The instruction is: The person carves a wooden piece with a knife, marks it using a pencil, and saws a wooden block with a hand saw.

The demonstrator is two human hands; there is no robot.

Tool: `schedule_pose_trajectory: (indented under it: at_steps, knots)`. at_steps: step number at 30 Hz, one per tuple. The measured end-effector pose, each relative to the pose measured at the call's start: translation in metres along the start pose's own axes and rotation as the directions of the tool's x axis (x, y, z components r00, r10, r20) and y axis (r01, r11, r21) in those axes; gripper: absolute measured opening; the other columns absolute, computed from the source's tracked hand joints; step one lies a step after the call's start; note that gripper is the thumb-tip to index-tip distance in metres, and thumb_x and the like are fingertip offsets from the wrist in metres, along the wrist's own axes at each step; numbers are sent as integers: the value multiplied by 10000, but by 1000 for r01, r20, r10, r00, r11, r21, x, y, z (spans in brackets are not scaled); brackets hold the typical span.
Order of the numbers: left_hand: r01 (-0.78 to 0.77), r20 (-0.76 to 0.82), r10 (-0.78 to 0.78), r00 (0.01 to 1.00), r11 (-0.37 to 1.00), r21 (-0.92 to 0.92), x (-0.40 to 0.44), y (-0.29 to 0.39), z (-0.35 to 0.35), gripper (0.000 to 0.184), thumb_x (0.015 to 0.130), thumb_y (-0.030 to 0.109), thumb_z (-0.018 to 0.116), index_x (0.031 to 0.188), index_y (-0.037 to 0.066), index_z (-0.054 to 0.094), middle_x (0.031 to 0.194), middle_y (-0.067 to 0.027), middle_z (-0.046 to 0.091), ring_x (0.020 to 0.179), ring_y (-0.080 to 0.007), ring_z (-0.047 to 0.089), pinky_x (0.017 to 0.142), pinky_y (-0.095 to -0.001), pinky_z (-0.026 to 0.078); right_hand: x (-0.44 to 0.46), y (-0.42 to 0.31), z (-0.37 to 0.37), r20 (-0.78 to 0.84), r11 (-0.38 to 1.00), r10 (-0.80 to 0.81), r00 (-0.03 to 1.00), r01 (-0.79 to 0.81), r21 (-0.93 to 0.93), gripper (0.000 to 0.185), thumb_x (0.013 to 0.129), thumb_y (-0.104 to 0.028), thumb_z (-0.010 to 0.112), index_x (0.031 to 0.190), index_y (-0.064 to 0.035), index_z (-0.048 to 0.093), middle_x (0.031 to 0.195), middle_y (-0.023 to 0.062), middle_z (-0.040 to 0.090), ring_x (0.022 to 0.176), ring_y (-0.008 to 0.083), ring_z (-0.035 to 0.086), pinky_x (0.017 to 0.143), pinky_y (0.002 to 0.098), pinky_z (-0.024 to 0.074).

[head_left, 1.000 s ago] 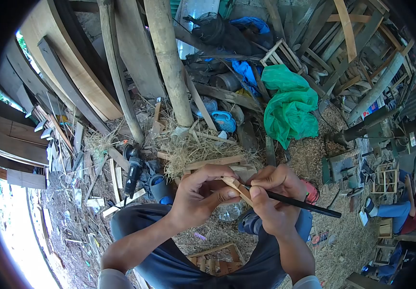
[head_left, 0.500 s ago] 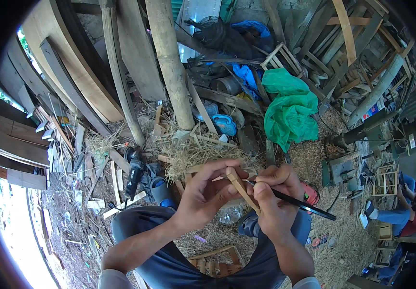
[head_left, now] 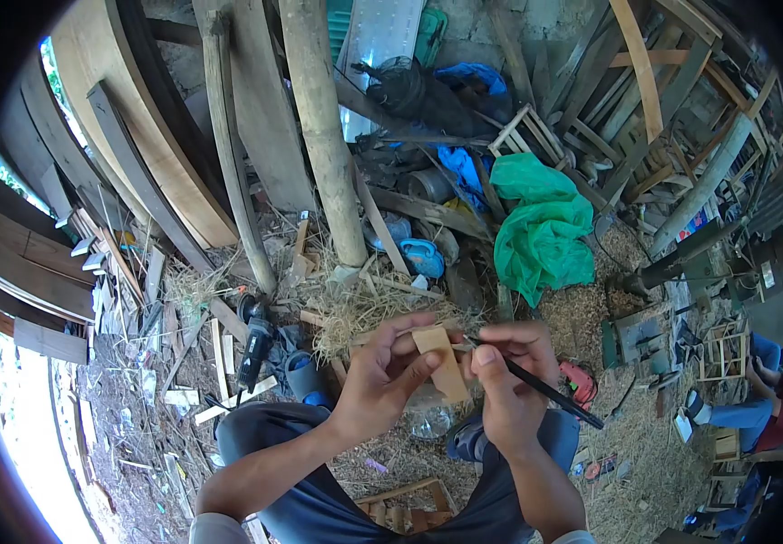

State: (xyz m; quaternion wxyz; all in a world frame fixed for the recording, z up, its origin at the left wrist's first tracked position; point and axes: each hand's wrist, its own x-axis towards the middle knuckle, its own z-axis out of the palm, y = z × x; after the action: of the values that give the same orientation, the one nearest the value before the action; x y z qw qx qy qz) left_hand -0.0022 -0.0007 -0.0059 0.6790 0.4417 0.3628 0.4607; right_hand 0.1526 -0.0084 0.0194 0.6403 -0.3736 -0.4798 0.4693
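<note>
Between thumb and fingers, my left hand [head_left: 387,370] grips a small flat piece of light wood [head_left: 446,367], its broad face turned up. My right hand [head_left: 514,381] pinches a long black tool [head_left: 550,392], like a pen or thin knife, whose near end points at the wood's right edge. The tool's long end slants down to the right. Whether its tip touches the wood I cannot tell. Both hands are above my lap, close together.
An angle grinder [head_left: 255,344] lies left of my knees, and a red tool [head_left: 578,384] lies to the right. Ahead are a bamboo post [head_left: 323,136], straw and a green plastic bag [head_left: 543,231]. Boards lean at the left. Another person [head_left: 754,412] sits at the far right.
The wood piece has been turned from its narrow edge to its broad face. My right hand has moved slightly away from it, with the black tool still held.
</note>
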Motion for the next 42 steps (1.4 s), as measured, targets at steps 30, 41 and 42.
schedule_pose_trajectory:
  at_steps: [30, 41, 42]
  knots:
    - [-128, -157, 95, 983, 967, -219, -2, 0, -11, 363, 891, 124, 645, 1186, -36, 507, 1093, -170, 626, 979, -245, 644, 864, -363, 535, 1, 17, -1, 88, 893, -188, 978, 208, -399, 230, 889, -63, 642, 1096, 25, 600, 982, 139, 642, 844, 173, 646, 723, 267, 498]
    - [-172, -138, 157, 978, 980, -102, -9, 13, -5, 276, 884, 90, 664, 1082, -86, 584, 982, -171, 677, 872, -203, 679, 785, -330, 577, 6, 4, -14, 313, 848, -333, 890, 427, -314, 171, 836, 4, 604, 981, 23, 517, 941, 206, 614, 787, 194, 620, 735, 292, 493]
    - [-168, -138, 153, 979, 981, -102, -9, 13, -4, 276, 884, 90, 664, 1082, -86, 584, 982, -171, 677, 872, -203, 679, 785, -330, 577, 6, 3, -14, 328, 841, -356, 875, 453, -294, 171, 830, -8, 620, 959, 16, 510, 922, 208, 616, 750, 189, 613, 691, 290, 489]
